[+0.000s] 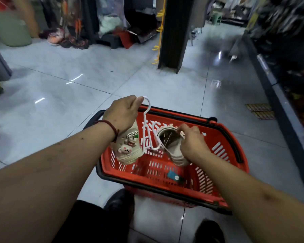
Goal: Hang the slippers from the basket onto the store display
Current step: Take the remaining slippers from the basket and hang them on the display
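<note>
A red plastic basket (223,148) with black rim and handles stands on the floor in front of me. Above it my left hand (123,113) pinches the hook of a white wire hanger (146,130). One cream slipper (128,148) with cartoon animal charms hangs from it, toe down. My right hand (191,141) grips the second cream slipper (172,146) by its opening, beside the hanger's other prong. A small teal tag (173,176) lies on the basket's bottom.
A dark pillar (175,32) with yellow display hooks (156,48) along its left edge stands ahead on the tiled floor. A shelf of goods (288,58) runs along the right. Bags and merchandise pile at the back left. My dark shoes (119,202) are beside the basket.
</note>
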{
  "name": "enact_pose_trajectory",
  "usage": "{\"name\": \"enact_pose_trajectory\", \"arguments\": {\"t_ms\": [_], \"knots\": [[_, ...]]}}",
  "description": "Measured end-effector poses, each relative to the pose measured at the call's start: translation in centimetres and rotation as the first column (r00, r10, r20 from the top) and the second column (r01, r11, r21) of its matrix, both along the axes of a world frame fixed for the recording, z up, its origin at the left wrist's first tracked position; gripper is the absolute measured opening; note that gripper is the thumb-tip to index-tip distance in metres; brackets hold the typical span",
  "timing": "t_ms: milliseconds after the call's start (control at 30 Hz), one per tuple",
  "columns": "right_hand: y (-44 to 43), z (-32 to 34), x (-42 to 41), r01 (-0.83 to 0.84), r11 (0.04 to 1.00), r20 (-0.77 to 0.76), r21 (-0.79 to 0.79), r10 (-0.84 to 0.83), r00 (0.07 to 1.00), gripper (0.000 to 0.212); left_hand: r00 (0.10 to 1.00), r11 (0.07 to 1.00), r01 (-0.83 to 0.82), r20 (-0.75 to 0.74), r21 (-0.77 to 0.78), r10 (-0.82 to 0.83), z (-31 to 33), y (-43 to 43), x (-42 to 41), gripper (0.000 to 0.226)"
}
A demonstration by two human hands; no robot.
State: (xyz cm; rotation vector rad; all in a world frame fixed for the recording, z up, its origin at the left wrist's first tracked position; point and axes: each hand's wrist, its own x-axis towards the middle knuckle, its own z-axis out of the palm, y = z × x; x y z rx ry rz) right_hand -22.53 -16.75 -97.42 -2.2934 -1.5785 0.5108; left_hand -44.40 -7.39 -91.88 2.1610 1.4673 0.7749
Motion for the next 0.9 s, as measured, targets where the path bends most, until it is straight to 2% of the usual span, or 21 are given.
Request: {"name": "enact_pose_trajectory", "arguments": {"t_ms": [100, 200, 267, 367, 500, 567, 633, 733, 900], "knots": [[-1.7, 4.0, 0.8, -0.028, 0.997, 0.143, 0.071, 0.017, 0.99, 0.07, 0.997, 1.0, 0.016, 0.072, -0.01, -0.015, 1.9, -1.8, 0.3, 0.055], [-3.5, 5.7, 1.3, -0.048, 0.994, 0.282, 0.103, 0.017, 0.959, 0.061, 0.989, 0.999, 0.037, 0.141, -0.007, -0.035, 3.6, -3.4, 1.1, 0.056], [-4.6, 6.0, 1.7, -0.02, 0.993, 0.269, 0.12, -0.013, 0.963, 0.057, 0.985, 0.999, 0.054, 0.161, -0.007, -0.052, 4.5, -4.1, 1.8, 0.057], [-5.0, 6.1, 1.6, 0.05, 0.985, 0.066, 0.167, -0.061, 0.996, 0.059, 0.982, 0.997, 0.067, 0.178, -0.043, -0.058, 5.3, -5.0, 2.9, 0.058], [-5.2, 6.2, 0.8, 0.038, 0.956, -0.068, 0.293, -0.018, 0.998, 0.062, 0.99, 0.996, 0.053, 0.138, -0.074, -0.043, 5.5, -5.2, 3.2, 0.057], [-5.3, 6.3, 0.7, 0.072, 0.929, -0.193, 0.364, -0.001, 0.981, 0.061, 0.99, 0.995, 0.039, 0.137, -0.091, -0.027, 5.7, -4.9, 2.9, 0.056], [-5.3, 6.5, 0.7, 0.158, 0.898, -0.361, 0.41, 0.001, 0.933, 0.068, 0.988, 0.993, 0.02, 0.157, -0.115, -0.002, 5.6, -4.5, 2.7, 0.055], [-5.0, 6.8, 0.9, 0.284, 0.866, -0.582, 0.412, 0.01, 0.813, 0.08, 0.982, 0.992, -0.016, 0.182, -0.129, 0.039, 5.3, -4.0, 2.4, 0.055], [-4.8, 6.7, 1.7, 0.278, 0.927, -0.701, 0.251, -0.024, 0.712, 0.088, 0.984, 0.994, 0.047, 0.175, -0.101, -0.029, 4.9, -3.8, 2.2, 0.058]]}}
